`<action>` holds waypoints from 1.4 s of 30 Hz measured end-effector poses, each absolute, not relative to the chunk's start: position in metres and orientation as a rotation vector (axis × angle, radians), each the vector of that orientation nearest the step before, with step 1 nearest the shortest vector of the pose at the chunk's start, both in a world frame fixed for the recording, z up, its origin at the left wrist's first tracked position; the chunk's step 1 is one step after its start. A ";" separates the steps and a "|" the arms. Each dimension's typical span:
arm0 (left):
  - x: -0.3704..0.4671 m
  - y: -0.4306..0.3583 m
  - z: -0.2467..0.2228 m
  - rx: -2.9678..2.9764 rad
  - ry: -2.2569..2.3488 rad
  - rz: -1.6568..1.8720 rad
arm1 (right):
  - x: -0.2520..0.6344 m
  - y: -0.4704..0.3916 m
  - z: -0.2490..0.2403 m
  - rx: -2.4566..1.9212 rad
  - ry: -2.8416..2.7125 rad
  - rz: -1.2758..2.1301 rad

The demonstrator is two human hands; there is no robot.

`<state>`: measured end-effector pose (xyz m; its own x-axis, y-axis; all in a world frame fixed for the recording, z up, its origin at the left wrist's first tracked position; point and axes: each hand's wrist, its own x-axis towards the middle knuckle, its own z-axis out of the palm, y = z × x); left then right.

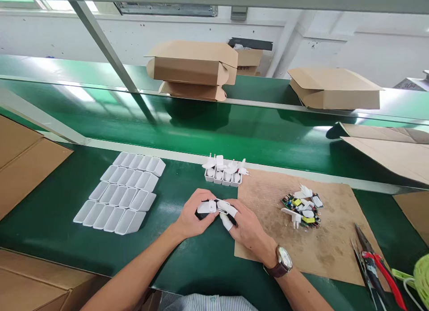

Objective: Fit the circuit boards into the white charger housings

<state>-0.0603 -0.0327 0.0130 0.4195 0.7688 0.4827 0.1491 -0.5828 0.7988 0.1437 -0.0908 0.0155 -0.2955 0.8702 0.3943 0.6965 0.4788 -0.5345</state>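
Note:
My left hand and my right hand meet at the middle of the bench, fingers closed around a small white plastic charger part. White covers wrap the tips of the right thumb and index finger. Something dark shows under the left fingers, too hidden to name. Just beyond the hands stand several open white charger shells, with white plug pieces sticking out of their tops. To the right, a heap of small circuit boards and white plug pieces lies on a cardboard sheet.
Rows of white charger shells lie at the left. Long-nose pliers with red handles and tweezers rest at the right, near a yellow-green coil. Cardboard boxes sit on the shelf beyond; another box borders the left side.

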 end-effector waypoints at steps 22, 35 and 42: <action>-0.062 -0.039 0.004 2.055 0.764 1.085 | 0.140 -0.086 0.011 -1.241 -1.449 1.082; -0.054 -0.045 0.005 2.254 0.776 1.396 | 0.131 -0.084 0.014 -1.069 -0.976 1.668; -0.054 -0.048 0.011 2.364 0.788 1.471 | 0.133 -0.088 0.020 -1.191 -1.149 1.353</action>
<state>-0.0543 -0.0480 0.0109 0.3452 0.5629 0.7510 0.3139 -0.8233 0.4729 0.1330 -0.0883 0.0204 -0.0592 0.9943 -0.0886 -0.0738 -0.0928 -0.9929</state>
